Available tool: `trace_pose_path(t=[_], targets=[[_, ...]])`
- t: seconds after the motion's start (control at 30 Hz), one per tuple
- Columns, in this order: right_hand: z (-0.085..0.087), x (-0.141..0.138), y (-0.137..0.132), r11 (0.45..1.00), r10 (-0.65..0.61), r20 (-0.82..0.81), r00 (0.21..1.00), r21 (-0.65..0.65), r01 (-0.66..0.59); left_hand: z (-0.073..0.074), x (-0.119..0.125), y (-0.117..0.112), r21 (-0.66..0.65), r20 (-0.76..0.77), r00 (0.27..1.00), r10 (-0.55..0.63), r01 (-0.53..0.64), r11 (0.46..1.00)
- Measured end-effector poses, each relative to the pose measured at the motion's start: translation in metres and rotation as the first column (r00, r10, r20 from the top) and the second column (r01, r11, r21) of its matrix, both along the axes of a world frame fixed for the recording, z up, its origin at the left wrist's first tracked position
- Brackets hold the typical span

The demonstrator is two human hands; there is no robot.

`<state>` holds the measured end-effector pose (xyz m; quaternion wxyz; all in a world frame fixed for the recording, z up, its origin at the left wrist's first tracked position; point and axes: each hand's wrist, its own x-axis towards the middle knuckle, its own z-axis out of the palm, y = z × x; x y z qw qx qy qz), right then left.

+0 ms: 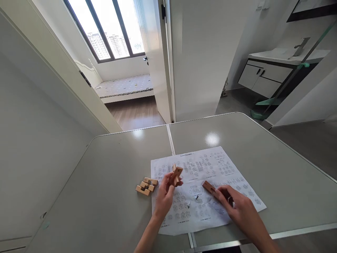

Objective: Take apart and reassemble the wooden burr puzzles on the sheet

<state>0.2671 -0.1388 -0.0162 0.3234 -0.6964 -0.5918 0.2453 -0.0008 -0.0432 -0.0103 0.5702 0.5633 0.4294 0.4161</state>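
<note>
My left hand (164,200) is closed around a few joined wooden puzzle pieces (176,175), held up over the printed sheet. In my right hand (235,202) is a single notched wooden puzzle piece (208,187), pinched at its near end by thumb and fingers. Both hands are above the white instruction sheet (210,161), which is covered in small diagrams. To the left of the sheet, several more notched wooden pieces (143,190) lie side by side on the table. My fingers partly hide the pieces in the left hand.
The grey-green table (118,165) has a metal seam (170,138) across it and a pale raised edge. Beyond stand an open door (158,70), a bed (126,86) under a window, and a washbasin cabinet (265,77) at the right.
</note>
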Motion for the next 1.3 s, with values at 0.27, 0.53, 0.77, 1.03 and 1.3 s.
trace_pose_path(t=[0.27,0.53,0.77,1.03,1.3], targets=[[-0.021,0.022,-0.017,0.997,-0.073,0.061,0.995,0.023,0.072,0.002,-0.004,0.004,-0.084,0.193,0.981,-0.021,0.038,0.996],[-0.033,0.023,-0.020,0.994,0.005,0.085,0.996,0.110,-0.015,0.007,0.000,0.002,-0.047,0.047,0.997,-0.061,0.063,0.997],[-0.036,0.020,-0.019,0.996,0.009,0.066,0.998,0.082,-0.015,0.007,0.001,0.002,-0.031,-0.019,0.994,-0.103,0.103,0.994],[-0.030,0.019,-0.017,0.997,0.010,0.020,1.000,0.073,-0.011,0.002,0.002,-0.005,0.002,-0.158,0.982,-0.103,0.105,0.995],[-0.029,0.016,-0.017,0.998,0.031,0.013,0.999,0.060,-0.032,0.000,0.006,-0.009,0.183,-0.306,0.948,-0.090,0.151,0.971]])
